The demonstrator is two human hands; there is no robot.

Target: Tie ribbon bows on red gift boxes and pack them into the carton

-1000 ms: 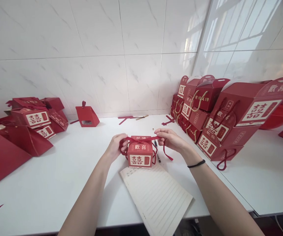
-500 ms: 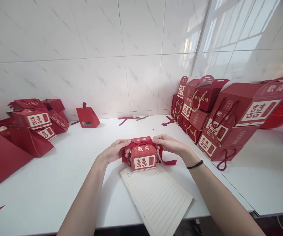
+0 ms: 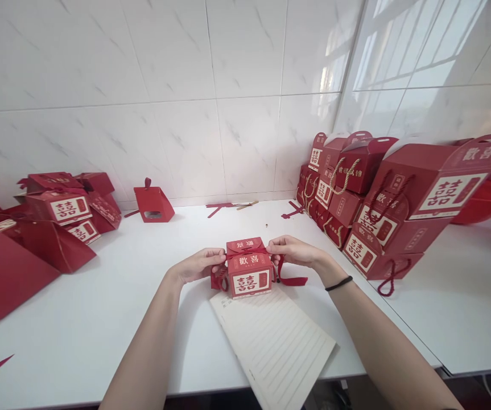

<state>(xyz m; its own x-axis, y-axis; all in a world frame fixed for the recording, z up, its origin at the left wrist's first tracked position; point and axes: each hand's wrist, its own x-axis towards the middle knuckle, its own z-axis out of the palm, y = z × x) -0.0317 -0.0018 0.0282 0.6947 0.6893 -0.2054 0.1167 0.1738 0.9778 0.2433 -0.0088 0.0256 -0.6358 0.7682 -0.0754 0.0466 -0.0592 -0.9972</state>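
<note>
A small red gift box point(image 3: 250, 272) with white-and-red lettering stands upright in front of me, its front edge over a lined notepad point(image 3: 277, 336). Across its top runs a dark red ribbon point(image 3: 293, 281), whose loose end trails to the right of the box. My left hand point(image 3: 200, 264) pinches the ribbon at the box's left side, fingers closed. On the other side, my right hand point(image 3: 294, 250) is closed on the ribbon near the box's upper right edge. Some fingertips of both hands are hidden beside the box.
Stacked red gift boxes point(image 3: 424, 182) with rope handles stand at right. More red boxes point(image 3: 64, 208) are piled at left. A red box with a cut-out point(image 3: 153, 204) stands near the wall, with ribbon scraps point(image 3: 217, 208) and scissors point(image 3: 246, 205) beside it.
My left hand has moved slightly down and left, away from the box top. The ribbon across the box now looks flatter and more taut. My right hand has barely shifted.
</note>
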